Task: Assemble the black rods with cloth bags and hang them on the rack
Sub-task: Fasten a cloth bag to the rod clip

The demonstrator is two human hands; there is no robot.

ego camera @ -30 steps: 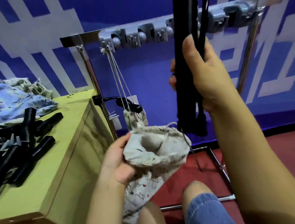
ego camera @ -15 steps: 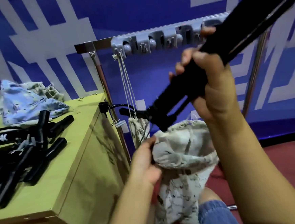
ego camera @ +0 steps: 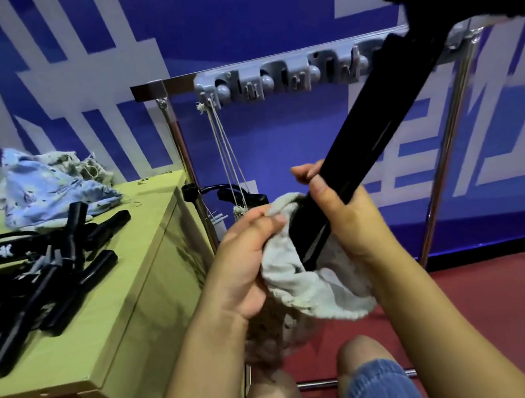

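On the far left, spare rods (ego camera: 57, 277) lie in a heap on the green surface (ego camera: 114, 329), with a pile of bags (ego camera: 50, 187) behind them. Nearer the middle, the left hand (ego camera: 244, 263) pinches the rim of the bag (ego camera: 305, 286) between thumb and fingers, holding its mouth open. The rod (ego camera: 373, 146) slants down from upper right, its lower end already inside that mouth. The right hand (ego camera: 347, 214) is wrapped round the rod just above the cloth. Behind stands the rack (ego camera: 289, 79), where one bagged rod (ego camera: 240, 210) already hangs by its strings.

To do this well, I'd say keep the mouth pulled wide and taut, steer the rod along the line of the bag, and feed it in steadily so the tip doesn't snag a fold. The left hand should probably gather cloth upward as the rod sinks.

How deep the rod has gone is hidden by the cloth. Its top end is a dark blur cut off at the frame's upper right corner. The bag's bottom is smeared and hard to read, and I can't pick out its drawstring.
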